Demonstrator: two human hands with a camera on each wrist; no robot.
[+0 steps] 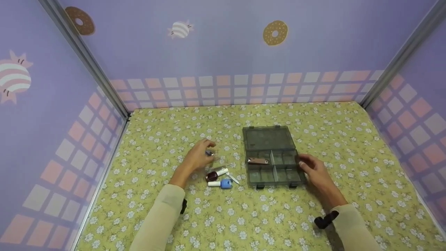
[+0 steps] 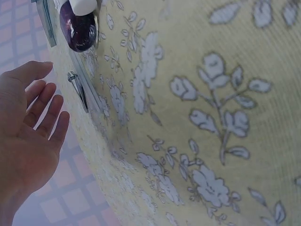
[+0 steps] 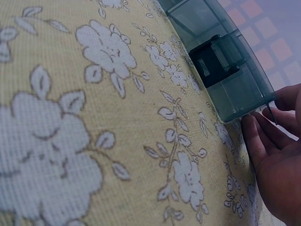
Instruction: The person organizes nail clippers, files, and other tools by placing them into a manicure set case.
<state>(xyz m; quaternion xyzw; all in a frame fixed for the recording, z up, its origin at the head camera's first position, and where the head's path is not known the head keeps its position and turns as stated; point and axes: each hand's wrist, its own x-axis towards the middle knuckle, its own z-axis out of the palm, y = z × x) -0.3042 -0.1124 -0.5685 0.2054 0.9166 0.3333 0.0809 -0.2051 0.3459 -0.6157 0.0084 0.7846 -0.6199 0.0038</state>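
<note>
The person's left grip (image 1: 201, 153) has its fingers spread and loosely curved, thumb apart from them, and pinches nothing. In the gap between thumb and fingers, as seen from the head view, lies a small dark metal tool (image 1: 209, 153); whether skin touches it I cannot tell. Just below and to the right of this grip, nearer the person, are a thin clear strip (image 1: 224, 166), a dark red polish bottle (image 1: 211, 176) with a white cap, a blue polish bottle (image 1: 226, 183) lying on its side, and a slim pointed tool (image 1: 233, 178) beside both bottles. The right grip (image 1: 313, 170) pinches the right edge of a smoky, see-through box (image 1: 258, 179) between thumb and fingers. Directly left of that grip, the box stands open on the flower-patterned bench (image 1: 261, 223), its lid (image 1: 268, 137) laid back on the side away from the person. Further left of the right grip, in the far row on the left side of the compartments, sits a brownish nail clipper (image 1: 258, 160). The box is well to the right of the left grip, with the bottles between.
</note>
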